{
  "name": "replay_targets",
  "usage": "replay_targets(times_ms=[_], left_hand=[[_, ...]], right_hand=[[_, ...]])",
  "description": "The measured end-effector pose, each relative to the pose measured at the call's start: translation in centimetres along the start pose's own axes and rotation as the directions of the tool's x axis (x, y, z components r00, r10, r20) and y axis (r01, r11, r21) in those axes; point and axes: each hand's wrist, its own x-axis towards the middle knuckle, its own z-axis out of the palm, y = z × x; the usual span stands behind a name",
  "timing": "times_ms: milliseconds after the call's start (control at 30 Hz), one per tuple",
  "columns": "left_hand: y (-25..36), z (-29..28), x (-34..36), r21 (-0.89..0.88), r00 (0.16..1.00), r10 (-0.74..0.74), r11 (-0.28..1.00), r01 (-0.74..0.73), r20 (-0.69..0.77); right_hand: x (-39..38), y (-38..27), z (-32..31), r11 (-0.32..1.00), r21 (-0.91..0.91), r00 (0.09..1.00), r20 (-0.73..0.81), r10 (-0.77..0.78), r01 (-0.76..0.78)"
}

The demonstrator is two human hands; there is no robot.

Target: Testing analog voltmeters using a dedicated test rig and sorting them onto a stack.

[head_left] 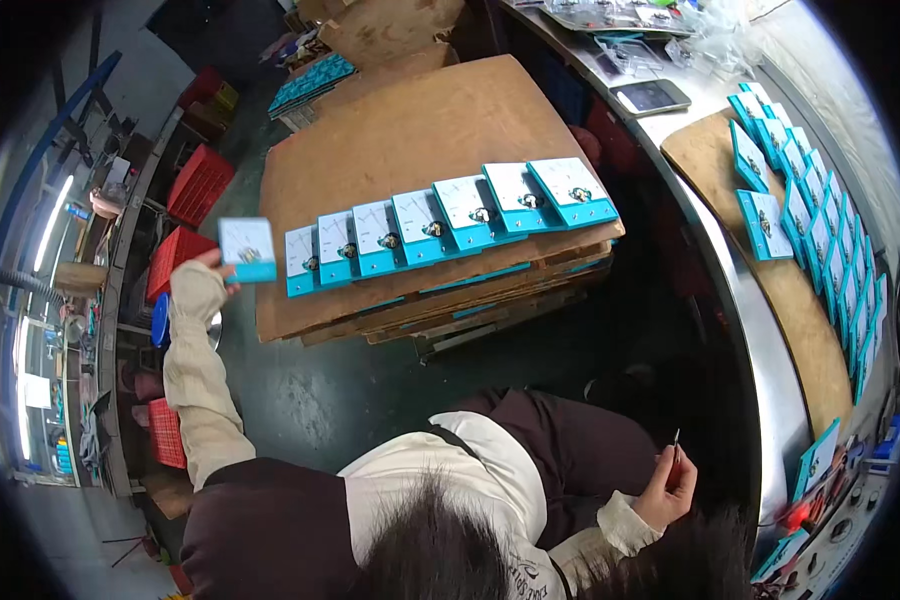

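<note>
left hand (213, 265) in pinch on meter (246, 240), right hand (664, 497) in curl round tool (677, 440), meter row (413, 213) alongside

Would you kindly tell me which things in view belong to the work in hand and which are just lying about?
Apparently part of the work:
teal panel in the left hand
slim tool in the right hand
row of seven similar panels on the brown board
more panels along the right

Seemingly just lying about:
phone
clear plastic
red crates

The board (400, 130) has passing room beyond the obstructing meter row (420, 217); the dark gap (660, 260) rightward is unclear.
</note>
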Motion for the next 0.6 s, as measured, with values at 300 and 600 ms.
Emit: replay_targets(times_ms=[300,600], left_hand=[[10.2,5.9,-4.9,0.981,0.982,0.135,0.123,-0.148,0.131],[26.2,31.9,-10.9,-0.435,0.31,0.908,0.41,-0.802,0.283]], right_hand=[[-1.8,2.5,-1.3,0.997,-0.071,1.0,-0.004,0.004,-0.004],[-2.3,2.1,-4.5,0.988,-0.153,0.99,-0.142,0.009,-0.031]])
